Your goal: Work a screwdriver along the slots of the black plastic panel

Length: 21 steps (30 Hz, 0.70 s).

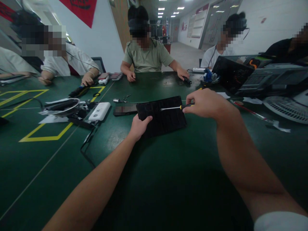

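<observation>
My left hand grips the left edge of a black, flat rectangular panel, thumb on its near face. The panel is tilted toward me over the green table, and its dark surface detail is hard to make out. A screwdriver with a yellow and black handle is in my right hand, fingers closed round the handle. Its metal shaft points left across the panel's face; whether the tip touches the panel I cannot tell. Behind the panel's left side lies a dark flat device, partly covered by it.
Several small metal parts lie beyond the panel. To the left are a white power bank, a heaped bowl and cables. A fan, a red stick and dark equipment stand right. Several people sit around the table.
</observation>
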{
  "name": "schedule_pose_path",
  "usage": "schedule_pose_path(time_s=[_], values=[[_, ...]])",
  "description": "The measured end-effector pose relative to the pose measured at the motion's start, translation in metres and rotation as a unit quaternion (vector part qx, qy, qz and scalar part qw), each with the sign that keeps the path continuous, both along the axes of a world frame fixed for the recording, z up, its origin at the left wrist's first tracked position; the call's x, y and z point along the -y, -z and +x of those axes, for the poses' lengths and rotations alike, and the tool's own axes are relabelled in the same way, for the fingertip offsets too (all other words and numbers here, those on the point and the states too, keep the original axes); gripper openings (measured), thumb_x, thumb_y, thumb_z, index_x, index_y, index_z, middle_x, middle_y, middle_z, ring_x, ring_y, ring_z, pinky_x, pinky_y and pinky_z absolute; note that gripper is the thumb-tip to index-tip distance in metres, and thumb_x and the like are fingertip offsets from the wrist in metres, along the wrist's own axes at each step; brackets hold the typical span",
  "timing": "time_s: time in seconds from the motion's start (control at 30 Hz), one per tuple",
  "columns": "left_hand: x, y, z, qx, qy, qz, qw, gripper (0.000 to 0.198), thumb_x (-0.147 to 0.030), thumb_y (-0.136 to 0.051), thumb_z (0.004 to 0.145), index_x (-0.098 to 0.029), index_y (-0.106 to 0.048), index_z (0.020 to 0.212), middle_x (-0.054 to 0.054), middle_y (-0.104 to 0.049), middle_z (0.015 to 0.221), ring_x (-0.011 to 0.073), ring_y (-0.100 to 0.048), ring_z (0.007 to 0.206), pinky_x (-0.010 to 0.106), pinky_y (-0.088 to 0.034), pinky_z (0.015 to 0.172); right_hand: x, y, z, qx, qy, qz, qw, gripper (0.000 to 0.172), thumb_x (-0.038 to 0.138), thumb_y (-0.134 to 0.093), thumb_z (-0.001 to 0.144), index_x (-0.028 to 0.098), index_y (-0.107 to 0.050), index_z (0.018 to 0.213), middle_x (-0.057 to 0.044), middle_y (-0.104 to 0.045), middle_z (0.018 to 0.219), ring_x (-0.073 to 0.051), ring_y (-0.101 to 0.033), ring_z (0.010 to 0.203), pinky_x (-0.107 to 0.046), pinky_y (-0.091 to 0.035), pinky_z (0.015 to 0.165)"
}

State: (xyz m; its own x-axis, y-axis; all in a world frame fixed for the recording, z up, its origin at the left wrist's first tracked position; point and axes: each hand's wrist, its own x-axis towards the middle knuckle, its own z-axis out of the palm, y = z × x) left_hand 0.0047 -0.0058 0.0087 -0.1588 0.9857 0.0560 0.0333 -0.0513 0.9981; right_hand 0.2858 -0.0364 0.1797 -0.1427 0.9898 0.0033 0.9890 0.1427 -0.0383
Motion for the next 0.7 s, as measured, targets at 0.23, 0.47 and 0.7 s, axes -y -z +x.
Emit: schedule_pose_path(time_s=[0.23, 0.47, 0.7], values=[[0.0009, -0.0011, 0.0012, 0.002, 0.002, 0.0, 1.0, 0.038, -0.032, -0.092, 0.074, -0.019, -0.078, 0.107, 0.011, -0.087, 0.113, 0.034, -0.083, 0.112, 0.056, -0.065, 0.111, 0.0013, -0.0018, -0.0017, 0.006, 0.002, -0.01, 1.0, 0.032, 0.052, -0.075, 0.094, 0.026, -0.086, 0.11, -0.012, -0.085, 0.115, -0.036, -0.076, 0.11, -0.044, -0.054, 0.084], [0.0008, -0.0016, 0.0013, -0.004, 0.002, 0.0, 1.0, 0.036, -0.032, -0.091, 0.075, -0.019, -0.078, 0.106, 0.011, -0.087, 0.112, 0.0338, -0.083, 0.111, 0.057, -0.064, 0.112, 0.0016, -0.002, -0.0018, 0.003, 0.002, -0.009, 1.0, 0.032, 0.052, -0.075, 0.094, 0.026, -0.086, 0.11, -0.012, -0.085, 0.112, -0.035, -0.076, 0.108, -0.043, -0.054, 0.083], [0.0025, -0.0016, 0.0014, 0.0, 0.001, 0.002, 1.0, 0.036, -0.032, -0.092, 0.075, -0.019, -0.078, 0.106, 0.011, -0.086, 0.112, 0.0336, -0.082, 0.112, 0.056, -0.064, 0.111, 0.0021, -0.0011, -0.0019, -0.002, 0.006, -0.006, 1.0, 0.031, 0.052, -0.074, 0.093, 0.028, -0.087, 0.107, -0.011, -0.085, 0.109, -0.036, -0.076, 0.107, -0.044, -0.054, 0.083]])
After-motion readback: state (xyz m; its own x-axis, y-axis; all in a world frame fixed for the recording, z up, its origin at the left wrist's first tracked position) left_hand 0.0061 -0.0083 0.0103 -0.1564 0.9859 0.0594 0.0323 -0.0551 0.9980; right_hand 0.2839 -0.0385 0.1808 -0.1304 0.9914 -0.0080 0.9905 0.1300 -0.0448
